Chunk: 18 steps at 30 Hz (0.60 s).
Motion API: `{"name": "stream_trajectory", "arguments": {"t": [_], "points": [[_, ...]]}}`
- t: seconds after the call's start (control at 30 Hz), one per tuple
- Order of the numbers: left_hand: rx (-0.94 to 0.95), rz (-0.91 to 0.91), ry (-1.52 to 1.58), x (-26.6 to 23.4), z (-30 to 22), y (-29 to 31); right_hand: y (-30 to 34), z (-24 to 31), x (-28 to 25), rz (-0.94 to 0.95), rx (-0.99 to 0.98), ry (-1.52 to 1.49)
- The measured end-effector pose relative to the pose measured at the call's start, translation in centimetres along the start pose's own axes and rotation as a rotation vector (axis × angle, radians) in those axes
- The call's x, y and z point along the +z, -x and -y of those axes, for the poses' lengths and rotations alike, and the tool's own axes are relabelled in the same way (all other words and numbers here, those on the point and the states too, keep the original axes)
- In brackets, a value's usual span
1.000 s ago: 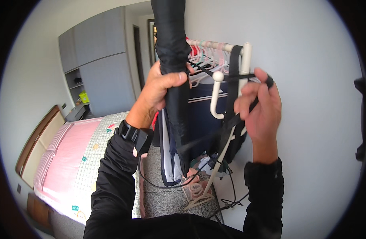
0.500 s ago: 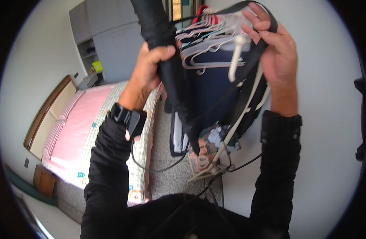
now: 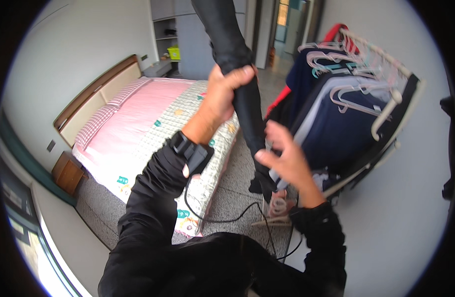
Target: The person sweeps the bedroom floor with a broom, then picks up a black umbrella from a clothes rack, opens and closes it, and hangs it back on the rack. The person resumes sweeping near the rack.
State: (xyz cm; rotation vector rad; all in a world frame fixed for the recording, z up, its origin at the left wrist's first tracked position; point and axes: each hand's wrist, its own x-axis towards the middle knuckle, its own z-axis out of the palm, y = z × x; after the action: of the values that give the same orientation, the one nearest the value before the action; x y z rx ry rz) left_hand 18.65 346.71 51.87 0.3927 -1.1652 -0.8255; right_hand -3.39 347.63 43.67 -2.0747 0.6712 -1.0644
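A long, narrow black fabric roll (image 3: 247, 99) slants across the middle, from the top edge down toward the floor; what is inside does not show. My left hand (image 3: 223, 95) is wrapped round its middle, thumb across the front. Beside the lower part of the roll, my right hand (image 3: 289, 161) is open with its fingers spread, a little blurred. Whether those fingertips touch the fabric I cannot tell. A black device is strapped to my left wrist, and a cable (image 3: 222, 220) hangs below it.
On the right, a cream clothes rack (image 3: 408, 111) holds dark garments (image 3: 344, 119) and several pink and white hangers (image 3: 356, 99). A bed (image 3: 153, 111) with pink and patterned covers stands on the left. Behind it are a grey wardrobe (image 3: 200, 44) and a yellow-green box (image 3: 174, 53).
My right hand has come down from the upper right and released the black strap it held. My left hand still grips the roll. The view has turned, showing more of the rack and bed.
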Motion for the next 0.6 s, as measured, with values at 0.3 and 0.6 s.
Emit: {"name": "stream_trajectory", "arguments": {"t": [0.3,0.6], "points": [[-0.219,-0.174,-0.264,-9.6,-4.5,8.0,-2.3,-7.2,11.9,-0.097,-0.036,-0.065],[-0.012,-0.554,-0.567,-13.5,-8.4,15.5,-1.6,-10.2,16.1,0.697,0.253,-0.724]]}}
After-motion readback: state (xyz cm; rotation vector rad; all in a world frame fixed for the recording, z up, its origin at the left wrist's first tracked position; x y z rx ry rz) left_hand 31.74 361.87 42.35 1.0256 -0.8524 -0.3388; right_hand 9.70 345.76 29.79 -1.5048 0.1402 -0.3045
